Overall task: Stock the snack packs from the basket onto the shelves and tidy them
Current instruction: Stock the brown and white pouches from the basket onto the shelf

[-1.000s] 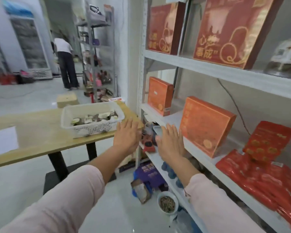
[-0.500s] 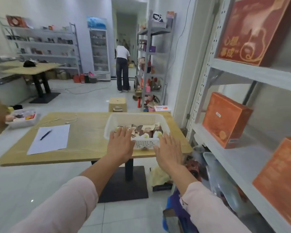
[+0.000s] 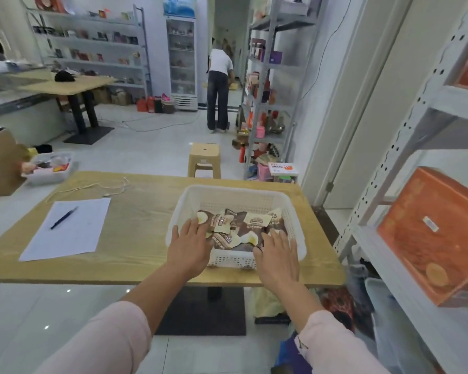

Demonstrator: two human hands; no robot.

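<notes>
My left hand (image 3: 191,245) and right hand (image 3: 277,255) spread flat over the near rim of the basket (image 3: 227,203) on the table (image 3: 141,228). Packs (image 3: 256,221) lie inside it; paper (image 3: 73,236) and pen (image 3: 64,217) lie to the left.

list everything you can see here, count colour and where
basket: 1, white, on the table's near right
snack packs: several, brown and cream, inside the basket
table: 1, light wood, centre
paper: 1, white, table's left
pen: 1, blue, on the paper
cable: 1, white, behind the paper
stool: 1, tan, beyond the table
box: 1, orange, right shelf
left hand: 1, fingers straight, at the basket's near left rim
right hand: 1, fingers straight, at the basket's near right rim
</notes>
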